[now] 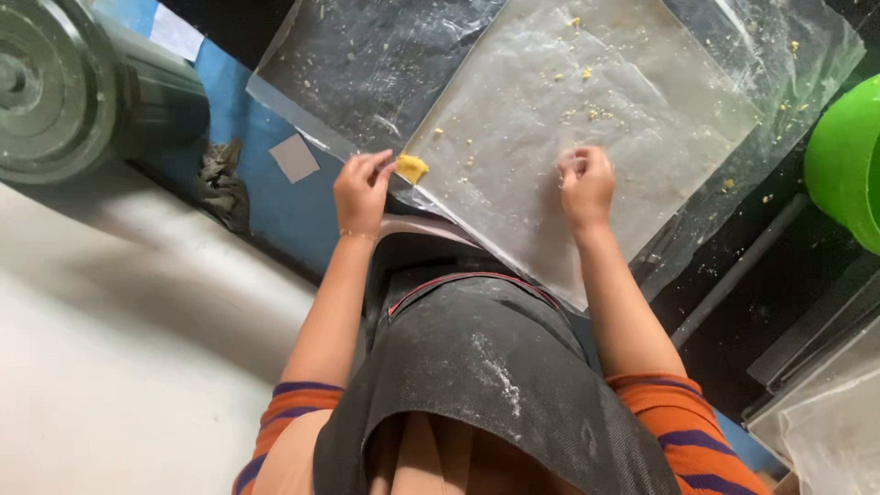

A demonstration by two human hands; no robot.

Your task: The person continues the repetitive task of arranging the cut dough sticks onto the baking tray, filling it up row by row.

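Note:
My left hand (pixel 363 191) pinches a small yellow lump of dough (pixel 412 168) at the near left corner of a clear plastic sheet (pixel 568 110). The sheet lies flat on a dark table and is dotted with yellow crumbs. On the sheet's near part, my right hand (pixel 587 183) rests with its fingers curled, seemingly pinching the plastic. A second clear sheet (pixel 367 64) lies under and to the left of the first.
A dark green lidded bin (pixel 82 87) stands at the far left on the pale floor. A bright green bowl (pixel 848 160) sits at the right edge. More plastic sheets (pixel 825 422) lie at the lower right. A dark apron (pixel 495 367) covers my lap.

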